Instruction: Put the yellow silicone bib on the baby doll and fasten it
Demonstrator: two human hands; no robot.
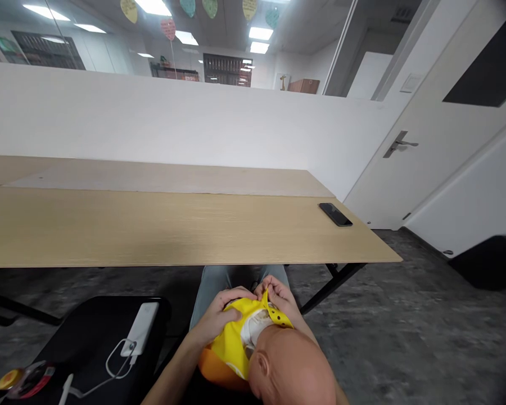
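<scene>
A baby doll (pixel 297 368) lies on my lap, its bald head toward me. It wears a yellow garment (pixel 230 340) over something white at the neck, with orange cloth below. Several dark dots, perhaps snaps, run along a raised yellow edge on the right. My left hand (pixel 223 312) curls over the garment's left side, thumb pressed on the cloth. With bent fingers my right hand (pixel 280 295) pinches the raised edge near its upper tip. The two hands meet at the far side of the garment. The doll's face and lower body are hidden.
In front of my knees stands a wooden table (pixel 164 230) with a black phone (pixel 335 215) near its right end. At left, a black seat (pixel 93 320) holds a white power bank (pixel 140 328), its cable and a yellow-capped roll (pixel 27 379). A door (pixel 438 146) is at right.
</scene>
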